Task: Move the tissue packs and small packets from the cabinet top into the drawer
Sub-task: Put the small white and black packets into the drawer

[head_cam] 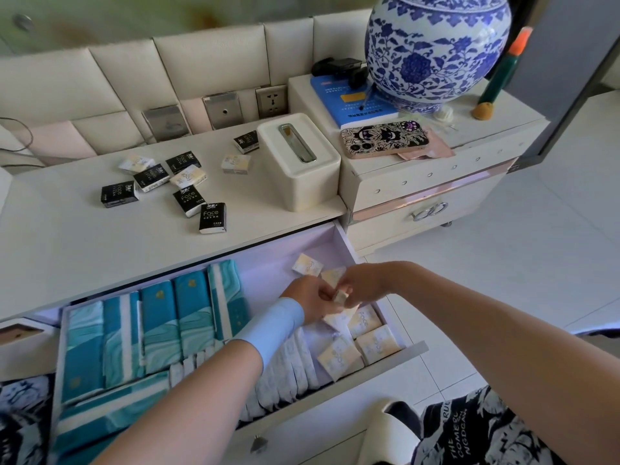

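I see the white cabinet top filling the left and centre of the frame. Six black tissue packs and three cream packets lie scattered mid-frame, and a cream tissue box stands at its right end. Below it, the open drawer holds teal packs and more cream packets.
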`<state>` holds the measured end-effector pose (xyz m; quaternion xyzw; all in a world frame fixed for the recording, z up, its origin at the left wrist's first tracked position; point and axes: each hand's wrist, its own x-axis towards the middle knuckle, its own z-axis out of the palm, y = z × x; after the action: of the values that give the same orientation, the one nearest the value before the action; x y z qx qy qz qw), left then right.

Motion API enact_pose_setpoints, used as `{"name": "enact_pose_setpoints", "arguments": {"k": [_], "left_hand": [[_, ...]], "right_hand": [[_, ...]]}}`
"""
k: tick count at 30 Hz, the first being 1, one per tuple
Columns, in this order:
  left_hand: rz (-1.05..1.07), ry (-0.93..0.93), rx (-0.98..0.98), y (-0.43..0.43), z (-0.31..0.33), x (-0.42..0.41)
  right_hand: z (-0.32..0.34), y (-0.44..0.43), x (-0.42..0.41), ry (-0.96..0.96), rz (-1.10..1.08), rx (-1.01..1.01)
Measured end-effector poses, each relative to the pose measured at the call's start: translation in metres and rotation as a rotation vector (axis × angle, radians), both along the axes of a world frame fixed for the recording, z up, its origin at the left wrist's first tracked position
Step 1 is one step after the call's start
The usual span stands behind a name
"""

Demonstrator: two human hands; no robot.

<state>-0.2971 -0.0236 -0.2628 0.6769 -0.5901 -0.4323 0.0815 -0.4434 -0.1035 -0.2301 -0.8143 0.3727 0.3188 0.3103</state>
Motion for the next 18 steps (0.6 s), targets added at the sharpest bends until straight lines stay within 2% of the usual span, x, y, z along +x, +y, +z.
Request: {"name": "enact_pose_setpoints", "arguments": {"k": [3,6,8,11,15,18], "left_hand": [[-0.134,-0.100,0.067,0.011,-0.004,0.000],[-0.322,-0.227,-0.011,0.019,0.000,-0.007],[-0.408,-0.232,-0.019,0.023,0.005,-0.013],[-0.510,-0.223,0.075,0.025,0.009,-0.016],[-0.545,-0.216,0.159,0.019,0.014,-0.014],[-0.470,-0.235,0.109,0.014,0.014,-0.011]], "right_hand": [[0.000,-0.001,-0.012,0.007,-0.003,-0.032],[-0.002,-0.002,-0.020,-0.005,-0.058,0.000],[0.002,-0.001,-0.023,0.008,-0.045,-0.050],[0.008,0.003,-0.024,0.029,0.000,-0.117],[0.011,0.011,-0.020,0.130,0.219,-0.322],[0.007,0.015,-0.015,0.130,0.288,-0.403]]}}
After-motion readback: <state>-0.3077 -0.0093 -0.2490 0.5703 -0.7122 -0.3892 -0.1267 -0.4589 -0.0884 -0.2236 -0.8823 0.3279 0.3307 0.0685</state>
